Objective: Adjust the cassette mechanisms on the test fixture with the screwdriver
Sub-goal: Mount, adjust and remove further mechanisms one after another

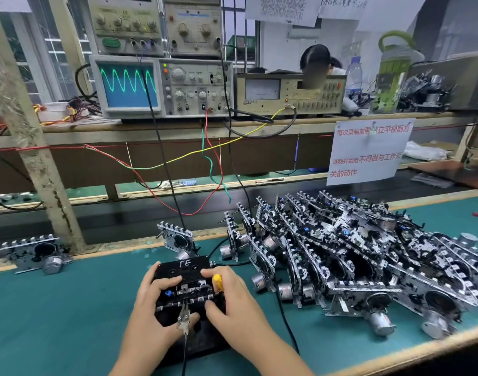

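Nearest the camera, both hands work at the black test fixture (190, 332) near the front of the green table (56, 308). The left hand (154, 302) grasps the fixture's left side, fingers (164, 282) curled over the cassette mechanism (186, 291) mounted there under a black cassette marked FE (185, 267). The right hand (232, 299) grips the yellow-handled screwdriver (218, 281), its tip hidden at the mechanism.

The oscilloscope (162, 86) shows a sine trace, so I judge this unit is mid-adjustment. A big heap of mechanisms (368, 256) lies just right of the fixture, apparently still waiting; one mechanism (33, 253) sits far left, another (177, 240) behind the fixture.

Open table lies to the left; the heap crowds the right, and a black cable (285, 321) trails by the right wrist.
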Action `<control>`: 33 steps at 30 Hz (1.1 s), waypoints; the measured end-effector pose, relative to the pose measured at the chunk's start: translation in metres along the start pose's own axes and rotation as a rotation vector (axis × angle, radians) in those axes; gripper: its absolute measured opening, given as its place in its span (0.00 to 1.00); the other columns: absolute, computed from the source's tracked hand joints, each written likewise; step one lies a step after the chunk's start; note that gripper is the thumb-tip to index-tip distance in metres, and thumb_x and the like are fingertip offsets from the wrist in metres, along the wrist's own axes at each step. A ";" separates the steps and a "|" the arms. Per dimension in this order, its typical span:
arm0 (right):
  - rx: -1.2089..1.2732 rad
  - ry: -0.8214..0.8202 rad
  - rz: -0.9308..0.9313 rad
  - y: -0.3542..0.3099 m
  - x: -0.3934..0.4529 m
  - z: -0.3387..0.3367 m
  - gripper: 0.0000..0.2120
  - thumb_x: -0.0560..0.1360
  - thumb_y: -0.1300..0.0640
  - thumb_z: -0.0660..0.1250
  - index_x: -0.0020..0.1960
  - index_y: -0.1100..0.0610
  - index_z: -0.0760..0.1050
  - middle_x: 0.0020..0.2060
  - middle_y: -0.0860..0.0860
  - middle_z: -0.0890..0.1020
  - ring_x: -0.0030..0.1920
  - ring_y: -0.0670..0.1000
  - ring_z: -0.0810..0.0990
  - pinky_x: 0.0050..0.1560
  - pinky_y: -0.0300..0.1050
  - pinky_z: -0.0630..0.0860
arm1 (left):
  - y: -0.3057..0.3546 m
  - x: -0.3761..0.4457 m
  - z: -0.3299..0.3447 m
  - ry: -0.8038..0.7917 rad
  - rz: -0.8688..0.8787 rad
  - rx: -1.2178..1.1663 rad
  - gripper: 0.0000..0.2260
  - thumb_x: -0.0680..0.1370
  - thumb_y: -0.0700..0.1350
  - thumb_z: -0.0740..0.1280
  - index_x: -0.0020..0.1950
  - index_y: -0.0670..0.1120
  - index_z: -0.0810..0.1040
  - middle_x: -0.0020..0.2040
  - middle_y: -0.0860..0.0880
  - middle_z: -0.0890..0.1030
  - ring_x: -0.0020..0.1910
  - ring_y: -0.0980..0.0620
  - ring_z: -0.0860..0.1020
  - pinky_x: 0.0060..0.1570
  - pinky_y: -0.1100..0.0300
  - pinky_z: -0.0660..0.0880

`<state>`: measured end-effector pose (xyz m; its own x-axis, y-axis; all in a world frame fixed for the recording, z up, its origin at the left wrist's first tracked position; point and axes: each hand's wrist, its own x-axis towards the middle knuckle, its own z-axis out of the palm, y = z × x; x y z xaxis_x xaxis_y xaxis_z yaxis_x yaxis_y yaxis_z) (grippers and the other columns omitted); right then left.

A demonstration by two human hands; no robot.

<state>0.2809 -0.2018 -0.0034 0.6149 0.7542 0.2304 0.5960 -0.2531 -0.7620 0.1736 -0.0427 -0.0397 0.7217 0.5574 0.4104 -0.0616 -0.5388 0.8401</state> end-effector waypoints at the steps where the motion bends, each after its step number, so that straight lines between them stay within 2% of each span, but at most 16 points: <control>1: 0.004 -0.002 -0.005 -0.002 -0.001 0.000 0.20 0.80 0.49 0.62 0.69 0.35 0.62 0.51 0.32 0.68 0.59 0.37 0.68 0.52 0.35 0.68 | -0.001 0.000 0.000 0.001 0.001 -0.002 0.32 0.61 0.39 0.85 0.57 0.64 0.79 0.77 0.66 0.61 0.71 0.71 0.65 0.66 0.55 0.66; 3: 0.018 -0.005 -0.018 -0.005 -0.002 0.000 0.18 0.81 0.46 0.59 0.70 0.36 0.62 0.53 0.29 0.67 0.60 0.37 0.67 0.57 0.39 0.69 | 0.000 0.000 0.000 -0.003 0.003 -0.009 0.33 0.60 0.40 0.86 0.56 0.67 0.79 0.77 0.66 0.61 0.69 0.74 0.65 0.66 0.55 0.67; 5: 0.047 0.000 -0.023 -0.008 -0.004 0.003 0.16 0.82 0.45 0.57 0.70 0.38 0.63 0.59 0.25 0.66 0.65 0.36 0.63 0.63 0.42 0.68 | 0.002 0.000 -0.001 0.000 -0.006 -0.001 0.33 0.58 0.47 0.85 0.56 0.68 0.77 0.76 0.66 0.62 0.67 0.76 0.66 0.64 0.56 0.68; 7: -0.002 0.041 -0.034 -0.009 -0.008 0.008 0.11 0.84 0.44 0.54 0.63 0.43 0.68 0.66 0.25 0.62 0.68 0.33 0.57 0.66 0.43 0.64 | 0.001 0.000 -0.001 0.003 -0.016 0.019 0.32 0.57 0.52 0.81 0.58 0.68 0.77 0.76 0.67 0.62 0.66 0.77 0.65 0.62 0.57 0.68; 9: -0.117 0.129 0.002 -0.009 -0.012 0.008 0.09 0.84 0.42 0.53 0.53 0.45 0.68 0.69 0.32 0.59 0.68 0.35 0.54 0.66 0.43 0.63 | 0.000 0.000 -0.002 0.000 -0.019 0.038 0.32 0.57 0.54 0.81 0.59 0.68 0.76 0.76 0.68 0.61 0.67 0.77 0.65 0.63 0.56 0.67; 13: -0.127 0.352 0.036 -0.009 -0.016 -0.012 0.13 0.82 0.40 0.55 0.48 0.47 0.71 0.54 0.42 0.67 0.57 0.44 0.65 0.56 0.41 0.67 | -0.003 0.001 -0.002 -0.007 -0.018 0.072 0.33 0.57 0.56 0.81 0.59 0.68 0.76 0.77 0.68 0.60 0.69 0.74 0.65 0.65 0.54 0.66; 17: 0.109 0.502 0.008 -0.012 -0.017 -0.031 0.11 0.82 0.46 0.61 0.45 0.50 0.74 0.44 0.45 0.72 0.44 0.46 0.73 0.44 0.36 0.69 | -0.001 0.000 -0.004 -0.028 -0.022 0.094 0.34 0.56 0.61 0.83 0.60 0.70 0.75 0.77 0.69 0.58 0.70 0.74 0.63 0.67 0.54 0.64; 19: 0.273 0.559 0.033 -0.010 -0.018 -0.037 0.10 0.82 0.49 0.63 0.44 0.51 0.74 0.43 0.50 0.75 0.42 0.48 0.74 0.44 0.40 0.72 | 0.001 0.001 -0.008 -0.060 -0.025 0.112 0.34 0.58 0.57 0.85 0.58 0.72 0.75 0.77 0.72 0.57 0.69 0.78 0.61 0.66 0.55 0.63; 21: 0.478 0.577 0.097 -0.005 -0.018 -0.039 0.07 0.82 0.54 0.66 0.45 0.52 0.76 0.42 0.54 0.79 0.41 0.52 0.78 0.45 0.48 0.76 | 0.002 0.005 -0.020 -0.133 -0.027 0.148 0.32 0.63 0.53 0.84 0.58 0.74 0.74 0.75 0.76 0.55 0.70 0.74 0.62 0.66 0.57 0.63; 23: 0.638 0.585 0.170 0.001 -0.019 -0.042 0.04 0.81 0.57 0.68 0.47 0.52 0.79 0.38 0.52 0.82 0.39 0.49 0.80 0.44 0.44 0.77 | 0.006 0.011 -0.038 -0.234 0.001 0.225 0.28 0.65 0.60 0.79 0.61 0.76 0.72 0.75 0.77 0.54 0.73 0.69 0.62 0.67 0.58 0.64; 25: 0.698 0.587 0.205 0.007 -0.021 -0.044 0.04 0.79 0.56 0.70 0.47 0.50 0.82 0.36 0.52 0.83 0.39 0.48 0.79 0.44 0.43 0.76 | 0.016 0.021 -0.051 -0.296 0.006 0.280 0.24 0.66 0.69 0.67 0.62 0.75 0.72 0.76 0.76 0.51 0.75 0.67 0.62 0.68 0.55 0.64; 28: 0.693 0.591 0.194 0.010 -0.022 -0.042 0.03 0.76 0.53 0.74 0.46 0.45 0.83 0.39 0.56 0.83 0.39 0.48 0.77 0.45 0.45 0.73 | 0.037 0.042 -0.046 -0.315 0.035 0.389 0.22 0.67 0.72 0.60 0.57 0.66 0.75 0.78 0.73 0.48 0.76 0.64 0.61 0.66 0.54 0.65; 29: 0.698 0.594 0.179 0.009 -0.022 -0.040 0.03 0.76 0.53 0.74 0.46 0.46 0.83 0.40 0.55 0.84 0.40 0.47 0.78 0.45 0.43 0.74 | 0.046 0.050 -0.039 -0.352 0.041 0.451 0.25 0.66 0.74 0.61 0.57 0.64 0.75 0.78 0.71 0.49 0.76 0.63 0.62 0.67 0.53 0.65; 30: 0.701 0.598 0.165 0.008 -0.022 -0.038 0.03 0.76 0.54 0.74 0.46 0.46 0.82 0.40 0.54 0.84 0.40 0.47 0.80 0.45 0.40 0.75 | 0.054 0.058 -0.033 -0.417 0.033 0.520 0.29 0.65 0.76 0.64 0.61 0.64 0.73 0.79 0.69 0.51 0.76 0.62 0.61 0.69 0.53 0.64; 32: 0.708 0.608 0.154 0.006 -0.021 -0.034 0.05 0.77 0.57 0.73 0.47 0.46 0.82 0.40 0.53 0.85 0.42 0.48 0.82 0.46 0.36 0.75 | 0.066 0.070 -0.021 -0.571 -0.008 0.690 0.46 0.62 0.76 0.71 0.76 0.65 0.59 0.79 0.65 0.56 0.77 0.59 0.60 0.74 0.48 0.62; 33: 0.717 0.614 0.154 0.005 -0.021 -0.032 0.06 0.77 0.57 0.73 0.47 0.45 0.82 0.40 0.52 0.86 0.43 0.49 0.83 0.47 0.37 0.76 | 0.067 0.074 -0.016 -0.624 -0.003 0.790 0.51 0.62 0.74 0.72 0.80 0.65 0.53 0.79 0.62 0.58 0.78 0.56 0.59 0.74 0.46 0.63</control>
<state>0.2878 -0.2383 0.0077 0.9454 0.2420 0.2183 0.1529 0.2621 -0.9529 0.2115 -0.0276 0.0527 0.9673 0.2505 -0.0408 0.2520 -0.9288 0.2719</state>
